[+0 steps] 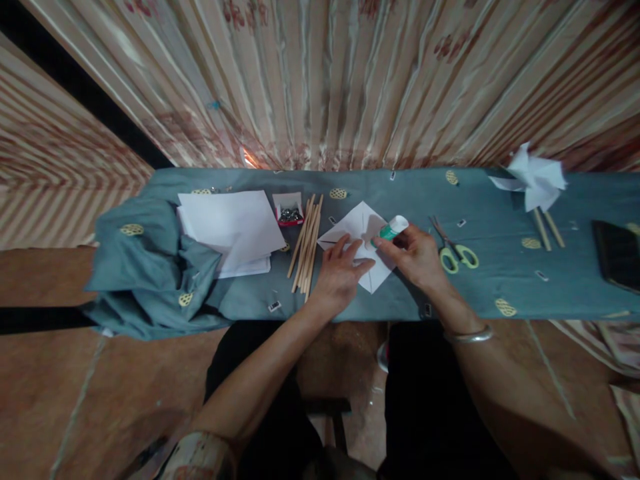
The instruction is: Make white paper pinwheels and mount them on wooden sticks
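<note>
A white paper square (364, 217) with slits running in from its corners lies turned like a diamond before me. My left hand (344, 275) rests on its left side, fingers spread over the paper. In my right hand (414, 257) is a green and white glue stick (393, 229), tilted with its lower end at the middle of the square. The fingers hide the exact spot where the glue meets the paper. Just right of that hand lie scissors (453, 250) with yellow-green handles, their blades partly apart.
Left of the square are a bundle of wooden sticks (306, 247), a small box of metal pins (290, 212) and a stack of white paper (231, 227). Paper pinwheels (535, 177) on sticks and a dark phone-like object (617, 253) lie at right. A curtain (330, 87) hangs behind the cloth-covered table (480, 293).
</note>
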Tool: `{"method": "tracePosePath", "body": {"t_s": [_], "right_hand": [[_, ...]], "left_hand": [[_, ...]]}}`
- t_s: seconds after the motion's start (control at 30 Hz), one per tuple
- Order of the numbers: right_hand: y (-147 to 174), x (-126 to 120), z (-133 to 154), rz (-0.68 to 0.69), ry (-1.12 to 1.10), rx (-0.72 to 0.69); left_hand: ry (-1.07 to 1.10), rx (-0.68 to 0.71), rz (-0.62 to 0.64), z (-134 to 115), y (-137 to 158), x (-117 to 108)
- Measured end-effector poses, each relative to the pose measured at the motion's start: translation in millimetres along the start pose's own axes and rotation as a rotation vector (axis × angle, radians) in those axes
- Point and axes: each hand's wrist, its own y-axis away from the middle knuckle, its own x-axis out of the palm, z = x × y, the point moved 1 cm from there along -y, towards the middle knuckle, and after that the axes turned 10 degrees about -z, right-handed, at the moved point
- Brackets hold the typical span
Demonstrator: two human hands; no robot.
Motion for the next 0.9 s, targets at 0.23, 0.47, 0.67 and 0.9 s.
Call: {"method": "tracePosePath", "body": {"t_s": [0.23,0.47,0.67,0.9], "right_hand": [[7,0,17,0.012,0.221,-0.242],[6,3,16,-0.023,0.282,-0.329],[2,2,12,-0.074,0.237,-0.26],[-13,-4,-11,-0.226,-0.251,0.055]], "left_hand": [[-0.02,0.004,-0.01,1,0,4],[-0.027,0.009,-0.038,4,0,9],[-0.023,0.003,-0.011,2,0,3],[-0.002,-0.003,0.003,2,-1,1]]}}
